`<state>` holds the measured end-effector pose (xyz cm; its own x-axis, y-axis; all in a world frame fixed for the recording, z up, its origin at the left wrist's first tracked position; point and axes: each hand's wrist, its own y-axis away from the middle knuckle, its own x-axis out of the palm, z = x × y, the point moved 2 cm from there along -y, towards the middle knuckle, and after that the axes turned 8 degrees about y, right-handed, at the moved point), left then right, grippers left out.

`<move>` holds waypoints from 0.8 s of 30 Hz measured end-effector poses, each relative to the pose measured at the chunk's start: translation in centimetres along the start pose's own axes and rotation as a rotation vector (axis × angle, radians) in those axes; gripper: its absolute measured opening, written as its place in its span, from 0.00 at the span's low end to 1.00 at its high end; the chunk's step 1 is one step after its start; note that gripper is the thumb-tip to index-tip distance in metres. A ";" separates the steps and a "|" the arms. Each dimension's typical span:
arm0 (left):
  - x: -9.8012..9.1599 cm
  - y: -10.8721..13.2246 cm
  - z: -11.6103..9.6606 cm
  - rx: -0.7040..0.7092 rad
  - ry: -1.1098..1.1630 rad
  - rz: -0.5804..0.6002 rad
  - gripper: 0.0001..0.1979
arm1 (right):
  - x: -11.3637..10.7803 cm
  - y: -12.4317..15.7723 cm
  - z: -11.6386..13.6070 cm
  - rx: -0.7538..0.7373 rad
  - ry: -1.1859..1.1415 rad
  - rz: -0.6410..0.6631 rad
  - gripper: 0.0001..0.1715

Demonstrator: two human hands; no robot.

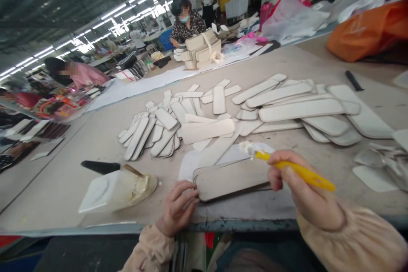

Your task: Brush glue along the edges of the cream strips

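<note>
In my right hand is a brush with a yellow handle, its bristles smeared with a white paste. The brush head is over the far edge of a long flat beige panel with rounded corners. At the panel's left end, my left hand grips the edge with curled fingers. More panel edges show beneath this one, so it seems to lie on a small stack. A white sheet sticks out behind it. To the left, a cut-open plastic jug lies on its side with pale paste at its mouth.
Loose piles of whitish panels spread across the table behind the work. A dark-handled tool lies by the jug. An orange bag and a black rod are at right. Across the table, a masked co-worker handles bundled panels.
</note>
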<state>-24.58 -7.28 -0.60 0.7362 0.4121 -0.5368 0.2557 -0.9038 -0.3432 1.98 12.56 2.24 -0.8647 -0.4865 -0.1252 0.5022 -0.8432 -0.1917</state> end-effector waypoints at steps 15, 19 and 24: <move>1.1 0.9 2.8 0.080 0.003 0.084 0.13 | 10.9 2.5 0.5 0.369 -0.124 0.223 0.17; 1.2 0.8 2.6 0.231 -0.084 0.060 0.16 | 6.5 1.5 0.1 0.360 0.068 0.053 0.17; 1.3 0.4 2.3 0.385 -0.147 0.003 0.18 | -1.2 0.9 -0.2 0.335 0.350 -0.189 0.17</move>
<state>-24.98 -6.85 -3.16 0.6325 0.4467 -0.6329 -0.0201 -0.8073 -0.5899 3.49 12.40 2.02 -0.8555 -0.2613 -0.4471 0.2567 -0.9638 0.0722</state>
